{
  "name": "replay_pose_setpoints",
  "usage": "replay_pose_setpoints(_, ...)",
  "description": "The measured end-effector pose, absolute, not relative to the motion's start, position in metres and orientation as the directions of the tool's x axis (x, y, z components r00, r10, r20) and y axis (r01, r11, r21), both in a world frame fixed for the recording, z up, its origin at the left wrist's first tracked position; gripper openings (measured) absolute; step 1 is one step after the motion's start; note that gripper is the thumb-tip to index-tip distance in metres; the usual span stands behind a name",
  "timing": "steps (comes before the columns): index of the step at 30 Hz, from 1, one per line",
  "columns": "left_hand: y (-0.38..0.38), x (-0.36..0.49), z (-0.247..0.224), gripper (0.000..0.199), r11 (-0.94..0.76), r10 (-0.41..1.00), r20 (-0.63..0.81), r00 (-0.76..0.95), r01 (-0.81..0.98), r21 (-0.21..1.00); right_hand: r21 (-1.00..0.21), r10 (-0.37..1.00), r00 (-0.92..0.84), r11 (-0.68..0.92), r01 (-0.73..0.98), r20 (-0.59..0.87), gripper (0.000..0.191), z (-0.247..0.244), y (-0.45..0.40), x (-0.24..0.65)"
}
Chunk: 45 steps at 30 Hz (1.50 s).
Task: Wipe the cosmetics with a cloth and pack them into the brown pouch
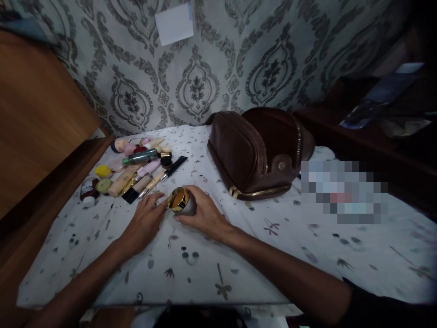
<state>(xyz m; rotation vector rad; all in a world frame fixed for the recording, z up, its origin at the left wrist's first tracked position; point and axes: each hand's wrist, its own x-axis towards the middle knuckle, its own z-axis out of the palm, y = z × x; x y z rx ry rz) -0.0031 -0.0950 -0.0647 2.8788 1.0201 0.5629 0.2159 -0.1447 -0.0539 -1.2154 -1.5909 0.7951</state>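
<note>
A small jar (187, 208) with a shiny gold lid and a greyish body stands on the printed cloth in front of me. My right hand (207, 215) is wrapped round its right side, thumb in front and fingers behind. My left hand (146, 222) lies low over the cloth just left of the jar, fingers stretched out, fingertips close to the lid; I cannot tell whether they touch it. Beyond it is a pile of cosmetics: a green-capped bottle (140, 156), a black-handled brush (175, 167), a yellow item (103, 171) and several tubes.
A brown leather cosmetic bag (235, 157) with gold zips stands unzipped at the back right. Further right, a blurred-out item (344, 193) lies on the cloth. A brown bottle (89, 189) with a white cap is at the left. Wooden furniture (44, 123) borders the left side; a patterned wall rises behind.
</note>
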Motion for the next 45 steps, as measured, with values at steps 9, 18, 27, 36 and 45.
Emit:
replay_pose_setpoints(9, -0.099, 0.010, -0.027, 0.010, -0.731, 0.662, 0.560, 0.498, 0.595, 0.334, -0.871, 0.951, -0.060, 0.303, 0.386, 0.304, 0.076, -0.057, -0.143, 0.215)
replay_pose_setpoints(18, -0.117, 0.031, 0.005, 0.023, -0.982, 0.064, 0.564, 0.824, 0.154, -0.113, -0.819, 0.924, -0.093, 0.372, 0.437, 0.370, 0.053, -0.065, -0.148, 0.211)
replay_pose_setpoints(27, -0.103, 0.043, 0.001, 0.020, -0.969, 0.049, 0.539, 0.841, 0.170, -0.177, -0.782, 0.907, -0.152, 0.416, 0.464, 0.393, 0.038, -0.066, -0.146, 0.210)
replay_pose_setpoints(36, -0.104, 0.046, -0.020, 0.017, -0.906, 0.349, 0.630, 0.693, 0.422, 0.038, -0.826, 0.944, -0.092, 0.323, 0.462, 0.317, 0.039, -0.059, -0.145, 0.207)
replay_pose_setpoints(45, -0.106, 0.045, -0.014, 0.011, -0.789, 0.611, 0.548, 0.572, 0.500, 0.358, -0.836, 0.946, -0.141, 0.324, 0.443, 0.292, 0.046, -0.055, -0.145, 0.207)
